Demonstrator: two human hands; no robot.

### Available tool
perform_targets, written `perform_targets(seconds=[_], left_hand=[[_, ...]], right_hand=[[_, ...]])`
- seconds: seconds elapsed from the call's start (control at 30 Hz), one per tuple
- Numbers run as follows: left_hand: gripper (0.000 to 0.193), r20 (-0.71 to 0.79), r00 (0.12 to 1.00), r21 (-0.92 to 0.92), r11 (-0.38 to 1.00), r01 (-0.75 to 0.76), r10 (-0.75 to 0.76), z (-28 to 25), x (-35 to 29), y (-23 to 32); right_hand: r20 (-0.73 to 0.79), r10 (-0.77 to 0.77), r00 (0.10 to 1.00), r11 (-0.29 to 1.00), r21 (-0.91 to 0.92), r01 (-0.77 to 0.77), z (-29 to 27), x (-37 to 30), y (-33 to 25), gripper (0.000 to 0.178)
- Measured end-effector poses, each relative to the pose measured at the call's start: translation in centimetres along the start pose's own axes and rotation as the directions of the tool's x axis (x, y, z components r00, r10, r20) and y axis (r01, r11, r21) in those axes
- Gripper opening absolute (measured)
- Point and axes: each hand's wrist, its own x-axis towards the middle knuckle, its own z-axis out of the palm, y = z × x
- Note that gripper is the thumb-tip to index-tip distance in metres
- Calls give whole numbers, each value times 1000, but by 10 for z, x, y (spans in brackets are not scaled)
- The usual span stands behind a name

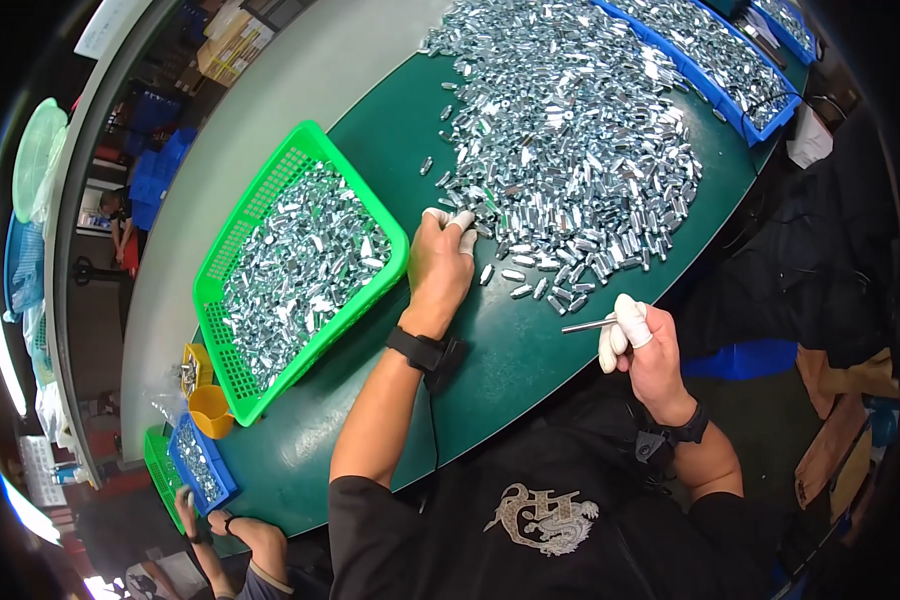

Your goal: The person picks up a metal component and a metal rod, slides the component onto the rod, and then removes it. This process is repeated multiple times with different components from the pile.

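A large heap of small shiny metal parts [570,140], short and elongated, is spread over the green table. My left hand [442,262], with white finger covers, is at the heap's left edge. Its fingers are curled together, and what they may hold is hidden. In my right hand [650,350], also with white covers on the fingers, is a thin metal rod [582,326] pointing left over the table's near edge. Several loose parts [520,291] lie between the two hands. Left of my left hand stands a green perforated basket [400,250] filled with similar parts.
Blue trays [770,128] of metal parts stand at the far right. A yellow cup [210,412] and a blue bin [225,492] of small pieces are at the lower left, near another person's hands [220,522]. A cable [434,430] hangs by my left wrist.
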Motion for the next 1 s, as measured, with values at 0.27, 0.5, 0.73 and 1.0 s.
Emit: perform_targets(seconds=[0.27,0.5,0.73,1.0], left_hand=[[13,7,1000,-48,999,14,-14,-1,-5,-1],[11,0,997,-41,997,-71,71,-2,-11,3],[8,171,955,-271,920,282,-242,-34,-46,5],[7,8,924,-599,738,311,-383,-105,-123,-9]], right_hand=[[4,16,1000,1000,-10,-16,4,-2,0,41],[17,33,999,999,-43,-33,11,-5,-2,41],[20,54,998,997,-58,-52,9,-2,-3,41],[-29,79,996,996,36,-78,22,8,6,40]])
